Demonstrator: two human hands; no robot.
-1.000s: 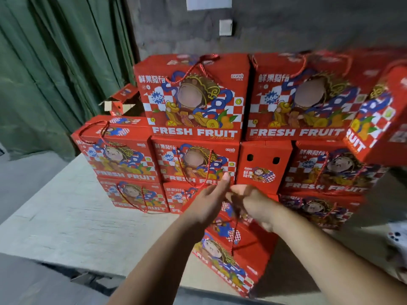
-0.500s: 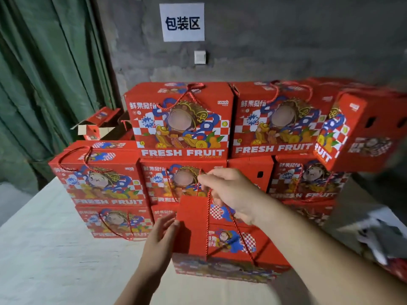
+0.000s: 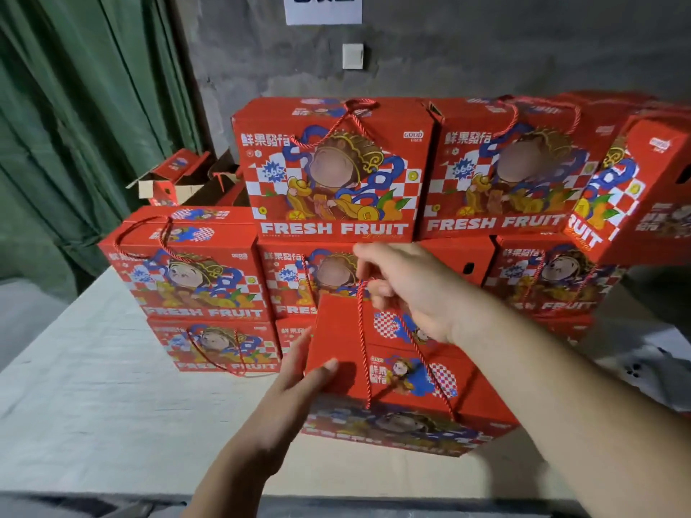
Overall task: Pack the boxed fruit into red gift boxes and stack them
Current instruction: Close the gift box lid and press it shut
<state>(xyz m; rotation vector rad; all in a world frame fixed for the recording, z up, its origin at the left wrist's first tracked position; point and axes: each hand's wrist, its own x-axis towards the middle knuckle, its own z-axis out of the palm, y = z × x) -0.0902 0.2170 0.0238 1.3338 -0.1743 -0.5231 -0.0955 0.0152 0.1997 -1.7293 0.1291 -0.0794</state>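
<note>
While the right hand (image 3: 407, 289) pinches the rope handle (image 3: 361, 330), the left hand (image 3: 299, 383) grips the gift box (image 3: 392, 383).

The paper sign (image 3: 323, 8) on the wall is cut off by the top edge, its writing unreadable. The right hand (image 3: 405, 289) hides part of the rope handle (image 3: 362, 330) and the stacked boxes (image 3: 329, 173) behind it. The held gift box (image 3: 404, 372) covers the lowest boxes. A white object (image 3: 650, 364) at the right edge is blurred beyond telling.
</note>
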